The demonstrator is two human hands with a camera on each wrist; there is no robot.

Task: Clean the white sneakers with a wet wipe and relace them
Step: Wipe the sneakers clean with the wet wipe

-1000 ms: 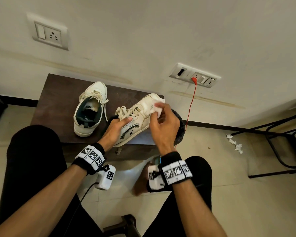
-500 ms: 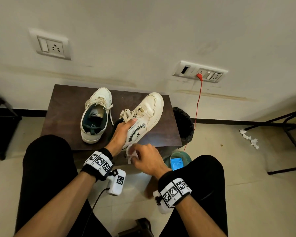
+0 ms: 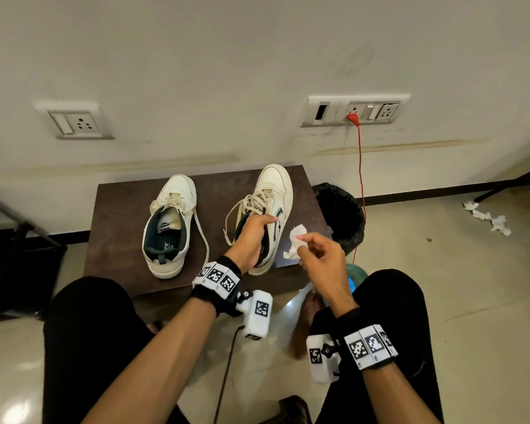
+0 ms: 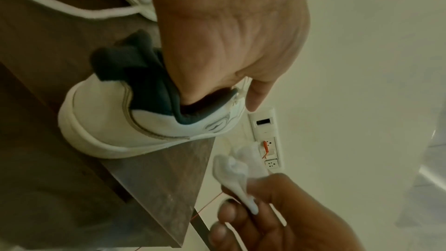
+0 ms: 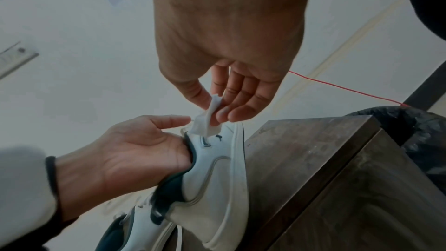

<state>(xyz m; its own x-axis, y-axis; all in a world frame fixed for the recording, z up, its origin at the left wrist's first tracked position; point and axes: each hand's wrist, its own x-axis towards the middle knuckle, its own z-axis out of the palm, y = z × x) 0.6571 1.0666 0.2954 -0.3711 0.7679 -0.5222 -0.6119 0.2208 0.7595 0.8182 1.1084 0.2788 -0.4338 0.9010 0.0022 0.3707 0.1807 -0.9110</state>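
At centre frame in the head view, our left hand (image 3: 251, 240) has its fingers tucked inside the collar of the right-hand white leather sneaker (image 3: 271, 206), thumb outside, clamping it on the dark brown wooden surface (image 3: 120, 215). Just right of it, our right hand (image 3: 322, 258) pinches a crumpled white wet wipe (image 3: 294, 244) between thumb and fingertips (image 5: 222, 110), its other fingers loosely spread. The second laced white sneaker (image 3: 169, 228) lies left of centre.
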